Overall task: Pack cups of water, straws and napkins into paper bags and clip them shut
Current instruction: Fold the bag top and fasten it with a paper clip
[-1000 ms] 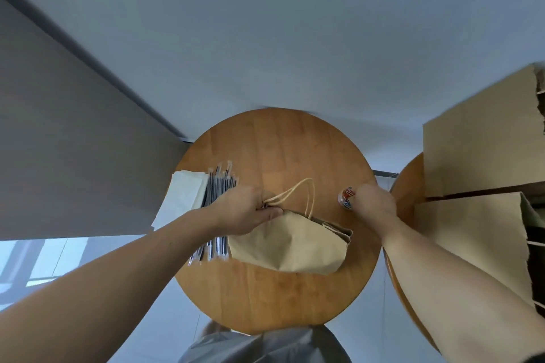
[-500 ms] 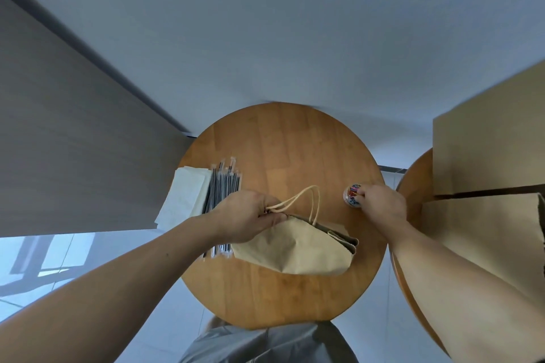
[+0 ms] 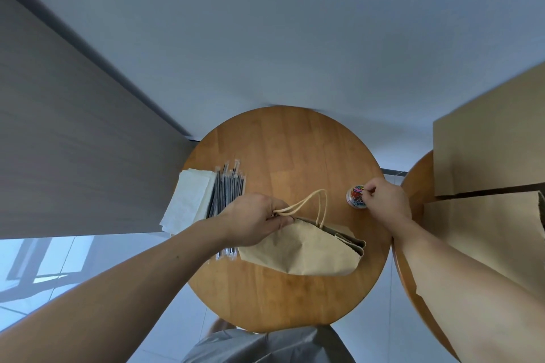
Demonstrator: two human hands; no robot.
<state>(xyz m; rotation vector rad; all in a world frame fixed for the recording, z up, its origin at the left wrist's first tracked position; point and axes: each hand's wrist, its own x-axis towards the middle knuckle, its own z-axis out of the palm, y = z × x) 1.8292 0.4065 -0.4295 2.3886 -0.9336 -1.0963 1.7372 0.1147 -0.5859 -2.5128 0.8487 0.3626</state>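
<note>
A brown paper bag point(image 3: 303, 250) with twisted paper handles stands on the round wooden table point(image 3: 289, 156). My left hand point(image 3: 253, 221) pinches the bag's top edge together at the base of the handles. My right hand point(image 3: 383, 200) has its fingertips in a small clear tub of coloured clips point(image 3: 355, 196) at the table's right edge; whether a clip is pinched cannot be seen. A stack of white napkins point(image 3: 188, 200) and a row of wrapped straws point(image 3: 228, 191) lie at the table's left. No cup is visible.
A second wooden table point(image 3: 413, 274) sits to the right, carrying tall brown paper bags point(image 3: 486, 230). A grey wall panel runs along the left, with tiled floor below. My grey clothing point(image 3: 265, 345) shows at the bottom edge.
My left hand keeps its pinch on the bag top. My right hand stays at the clip tub, its fingertips now working inside it. The camera shifted slightly.
</note>
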